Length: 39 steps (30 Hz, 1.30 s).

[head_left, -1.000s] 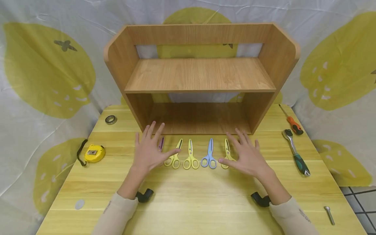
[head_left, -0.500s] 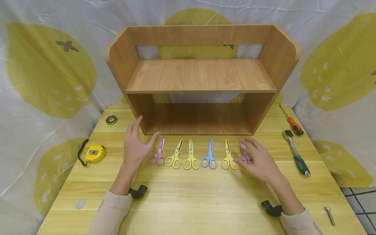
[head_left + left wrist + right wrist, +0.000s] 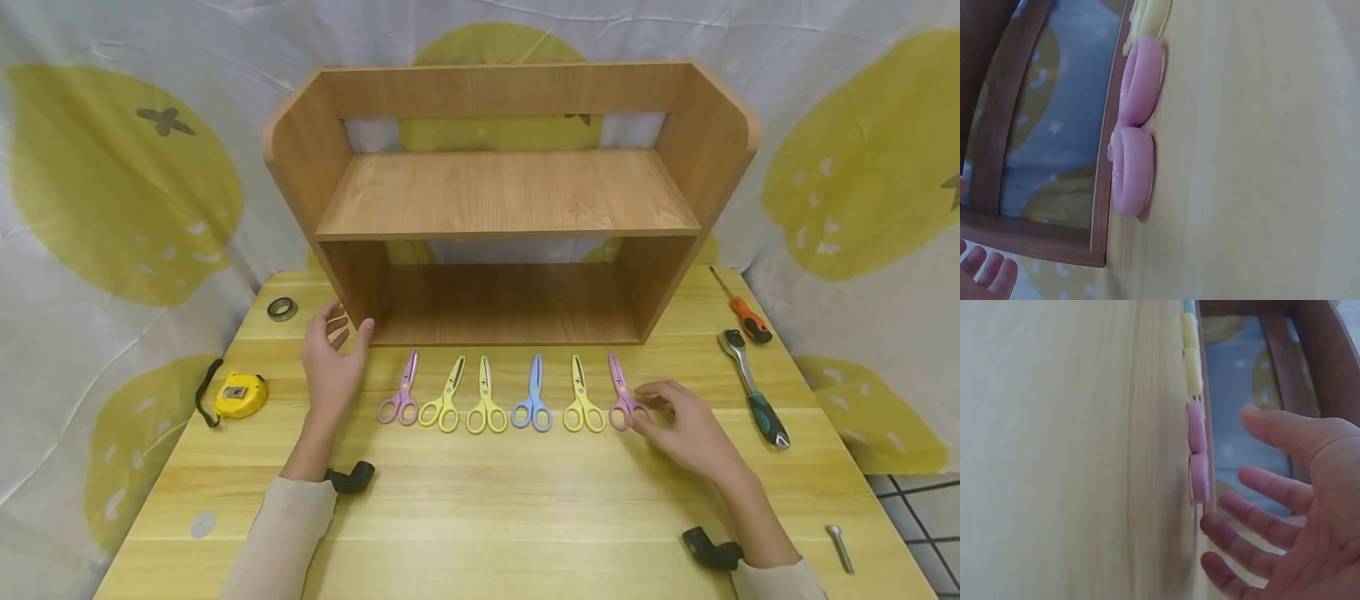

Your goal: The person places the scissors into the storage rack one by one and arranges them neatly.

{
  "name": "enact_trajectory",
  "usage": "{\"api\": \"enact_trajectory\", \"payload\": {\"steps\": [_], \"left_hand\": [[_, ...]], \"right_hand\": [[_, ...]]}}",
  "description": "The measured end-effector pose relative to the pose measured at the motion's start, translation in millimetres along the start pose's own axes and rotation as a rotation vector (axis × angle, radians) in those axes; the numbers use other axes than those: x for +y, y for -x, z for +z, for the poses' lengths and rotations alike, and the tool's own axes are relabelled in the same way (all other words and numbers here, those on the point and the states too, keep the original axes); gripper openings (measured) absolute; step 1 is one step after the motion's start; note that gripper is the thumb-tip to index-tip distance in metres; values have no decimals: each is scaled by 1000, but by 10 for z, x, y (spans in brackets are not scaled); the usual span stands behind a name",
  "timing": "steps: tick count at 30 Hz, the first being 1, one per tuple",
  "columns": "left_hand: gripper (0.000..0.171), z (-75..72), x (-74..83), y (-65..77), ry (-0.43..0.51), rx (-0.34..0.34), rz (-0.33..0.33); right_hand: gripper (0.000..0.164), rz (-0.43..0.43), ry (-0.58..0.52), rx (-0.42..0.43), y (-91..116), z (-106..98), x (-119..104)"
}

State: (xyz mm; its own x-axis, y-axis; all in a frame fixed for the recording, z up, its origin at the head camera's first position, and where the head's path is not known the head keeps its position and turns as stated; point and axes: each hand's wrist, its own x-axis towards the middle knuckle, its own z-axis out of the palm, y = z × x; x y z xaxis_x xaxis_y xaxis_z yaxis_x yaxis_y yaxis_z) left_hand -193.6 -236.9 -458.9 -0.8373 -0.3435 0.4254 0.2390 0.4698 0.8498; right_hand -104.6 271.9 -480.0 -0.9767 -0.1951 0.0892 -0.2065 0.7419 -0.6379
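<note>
A row of several scissors lies in front of the wooden shelf. Pink scissors are at its left end; yellow scissors, blue scissors and more yellow ones lie between. At the right end are other pink scissors. My left hand is by the shelf's lower left corner, fingers loosely bent; contact with the panel cannot be told. My right hand is beside the right pink scissors' handles, its fingers spread and holding nothing in the right wrist view.
On the left are a tape roll, a yellow tape measure and a grey disc. The right side has an orange screwdriver, a ratchet wrench and a bolt. A lemon-print curtain surrounds the table.
From above the scissors, my hands have moved apart. The left went to the shelf's left corner, the right beyond the right pink scissors. Both pink scissors are uncovered; the scissors stay in place.
</note>
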Motion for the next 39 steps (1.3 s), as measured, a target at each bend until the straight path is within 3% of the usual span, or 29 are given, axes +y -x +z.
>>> {"api": "enact_trajectory", "payload": {"steps": [5, 11, 15, 25, 39], "left_hand": [[53, -15, -33, -56, 62, 7, -79], [46, -51, 183, -83, 107, -21, -178], [42, -42, 185, -120, 105, -20, -167], [33, 33, -159, -217, 25, 32, -144], [31, 24, -133, -216, -7, 24, -133]], "right_hand": [[52, 31, 21, -17, 42, -34, 78], [57, 30, 20, -26, 53, -52, 131], [54, 29, 18, -37, 43, -45, 153], [44, 61, 11, -39, -10, -6, 156], [37, 109, -31, -43, -36, -4, 61]]}}
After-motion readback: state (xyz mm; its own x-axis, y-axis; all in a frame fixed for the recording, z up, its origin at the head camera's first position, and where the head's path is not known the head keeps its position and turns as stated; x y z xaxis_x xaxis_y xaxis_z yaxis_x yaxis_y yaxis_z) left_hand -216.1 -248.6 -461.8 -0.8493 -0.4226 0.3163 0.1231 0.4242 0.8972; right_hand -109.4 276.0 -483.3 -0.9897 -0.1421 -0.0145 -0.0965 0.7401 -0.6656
